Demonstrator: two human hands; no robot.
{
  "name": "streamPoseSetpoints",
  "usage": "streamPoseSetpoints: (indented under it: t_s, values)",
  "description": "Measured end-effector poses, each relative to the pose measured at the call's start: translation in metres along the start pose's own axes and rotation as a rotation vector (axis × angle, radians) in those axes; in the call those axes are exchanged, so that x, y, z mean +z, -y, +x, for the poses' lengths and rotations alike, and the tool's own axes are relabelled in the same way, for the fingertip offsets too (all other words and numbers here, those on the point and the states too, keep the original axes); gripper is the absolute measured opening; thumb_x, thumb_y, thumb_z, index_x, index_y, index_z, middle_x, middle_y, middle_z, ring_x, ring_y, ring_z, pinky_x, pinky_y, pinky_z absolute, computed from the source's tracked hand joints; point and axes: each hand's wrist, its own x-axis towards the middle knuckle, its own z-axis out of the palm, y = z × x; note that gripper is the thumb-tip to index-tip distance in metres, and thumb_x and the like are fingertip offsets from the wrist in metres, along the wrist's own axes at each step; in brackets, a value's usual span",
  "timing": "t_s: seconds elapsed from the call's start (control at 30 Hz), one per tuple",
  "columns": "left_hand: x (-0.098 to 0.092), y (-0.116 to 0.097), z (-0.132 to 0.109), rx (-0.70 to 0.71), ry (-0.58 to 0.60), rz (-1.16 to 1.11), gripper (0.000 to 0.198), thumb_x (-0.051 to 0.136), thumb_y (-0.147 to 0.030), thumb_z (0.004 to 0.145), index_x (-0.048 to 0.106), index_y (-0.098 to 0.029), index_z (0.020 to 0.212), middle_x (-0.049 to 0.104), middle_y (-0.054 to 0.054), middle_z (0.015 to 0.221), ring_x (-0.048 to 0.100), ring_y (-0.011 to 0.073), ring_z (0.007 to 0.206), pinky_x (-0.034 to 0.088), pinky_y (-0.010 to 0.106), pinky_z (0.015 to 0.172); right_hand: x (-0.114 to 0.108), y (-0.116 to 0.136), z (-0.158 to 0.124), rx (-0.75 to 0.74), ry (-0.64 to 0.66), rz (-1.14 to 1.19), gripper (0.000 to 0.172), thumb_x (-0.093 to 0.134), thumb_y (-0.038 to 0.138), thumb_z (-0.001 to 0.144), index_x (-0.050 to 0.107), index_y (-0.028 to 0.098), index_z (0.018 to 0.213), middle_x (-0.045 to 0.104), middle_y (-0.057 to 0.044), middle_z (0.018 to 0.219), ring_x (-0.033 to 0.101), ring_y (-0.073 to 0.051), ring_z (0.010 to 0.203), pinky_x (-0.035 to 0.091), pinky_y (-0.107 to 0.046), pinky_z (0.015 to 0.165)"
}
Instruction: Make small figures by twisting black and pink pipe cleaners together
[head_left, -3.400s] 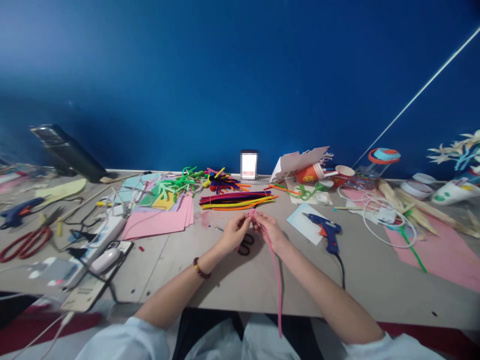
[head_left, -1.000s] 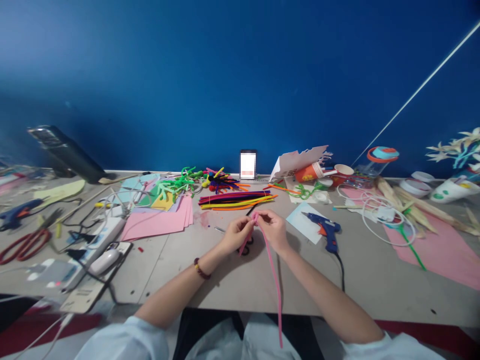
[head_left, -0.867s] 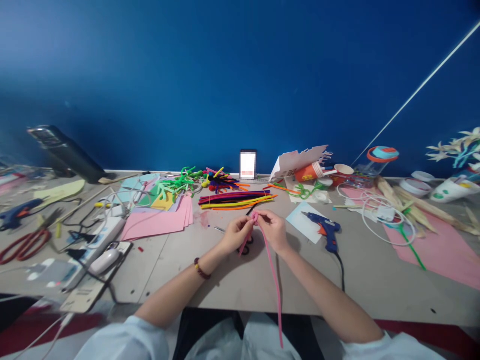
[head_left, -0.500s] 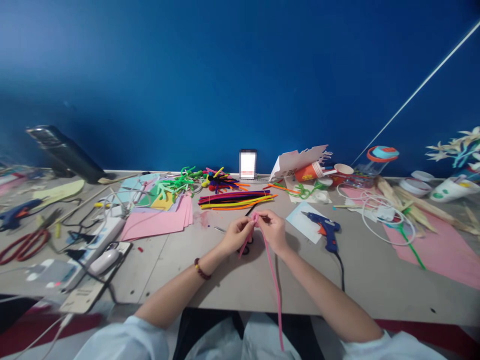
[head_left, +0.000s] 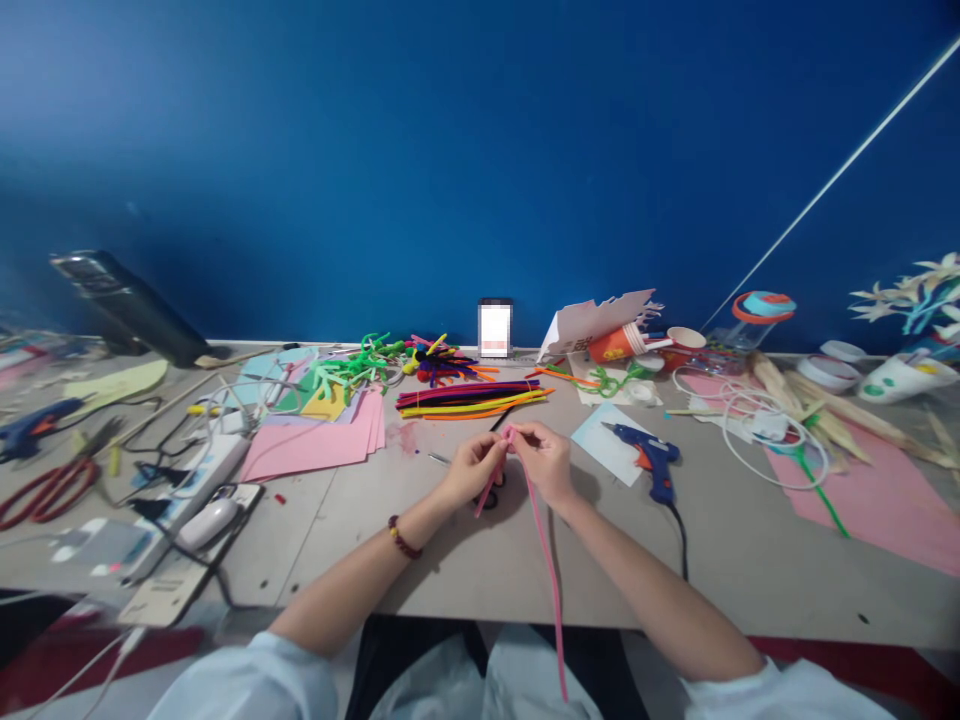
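Observation:
Both hands meet over the middle of the table, pinching a pink pipe cleaner point(head_left: 549, 565). My left hand point(head_left: 474, 470) is closed on its bent upper part, where a small loop shows between the fingertips. My right hand point(head_left: 546, 462) grips the same loop from the other side. One long end hangs down past the table's front edge, and a short end pokes out below my left fingers. Partly hidden under the hands lies a pair of scissors with dark handles point(head_left: 491, 497). Beyond the fingers rests a bundle of purple, yellow and orange pipe cleaners point(head_left: 472, 400).
A blue glue gun point(head_left: 656, 465) lies on light blue paper to the right, its cord running to the front edge. Pink paper sheets point(head_left: 315, 448), a power strip point(head_left: 191, 490) and red-handled scissors point(head_left: 49, 495) are on the left. A phone point(head_left: 495, 328) stands against the blue wall.

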Motion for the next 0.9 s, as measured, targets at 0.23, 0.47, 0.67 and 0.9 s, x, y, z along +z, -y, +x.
streamPoseSetpoints:
  t_s: [0.23, 0.47, 0.67, 0.9]
  values:
    - [0.002, -0.007, -0.001, -0.014, -0.006, -0.001, 0.047, 0.056, -0.061, 0.073, 0.056, -0.015, 0.076, 0.048, -0.004, 0.054, 0.045, 0.0067, 0.041, 0.034, 0.019, 0.04, 0.0, -0.006, 0.0, -0.047, 0.003, -0.016, 0.014, 0.064, 0.033, 0.076, 0.071, 0.021, 0.08, 0.07, -0.003, 0.076, 0.065, -0.018, 0.066, 0.056, -0.032, 0.065]
    - [-0.01, -0.008, 0.002, 0.073, 0.02, 0.013, 0.037, 0.053, -0.052, 0.081, 0.057, -0.015, 0.076, 0.042, -0.005, 0.055, 0.038, 0.0066, 0.047, 0.034, 0.02, 0.047, -0.001, 0.003, 0.004, -0.052, 0.093, 0.146, 0.015, 0.061, 0.031, 0.079, 0.064, 0.022, 0.091, 0.067, -0.004, 0.087, 0.063, -0.017, 0.08, 0.052, -0.032, 0.076]
    - [-0.025, -0.011, 0.009, 0.243, 0.084, 0.19, 0.032, 0.052, -0.045, 0.084, 0.062, -0.014, 0.081, 0.054, 0.001, 0.071, 0.048, 0.0125, 0.067, 0.039, 0.024, 0.064, -0.002, 0.006, 0.01, 0.15, 0.273, 0.394, 0.018, 0.058, 0.035, 0.082, 0.069, 0.021, 0.086, 0.066, -0.003, 0.085, 0.06, -0.015, 0.078, 0.048, -0.032, 0.08]
    - [-0.031, -0.009, 0.013, 0.304, 0.156, 0.265, 0.032, 0.05, -0.043, 0.086, 0.066, -0.015, 0.083, 0.063, 0.006, 0.082, 0.055, 0.0175, 0.08, 0.041, 0.029, 0.077, -0.002, 0.002, 0.013, 0.386, 0.352, 0.486, 0.012, 0.072, 0.032, 0.068, 0.072, 0.02, 0.069, 0.065, -0.004, 0.102, 0.058, -0.015, 0.083, 0.045, -0.028, 0.08]
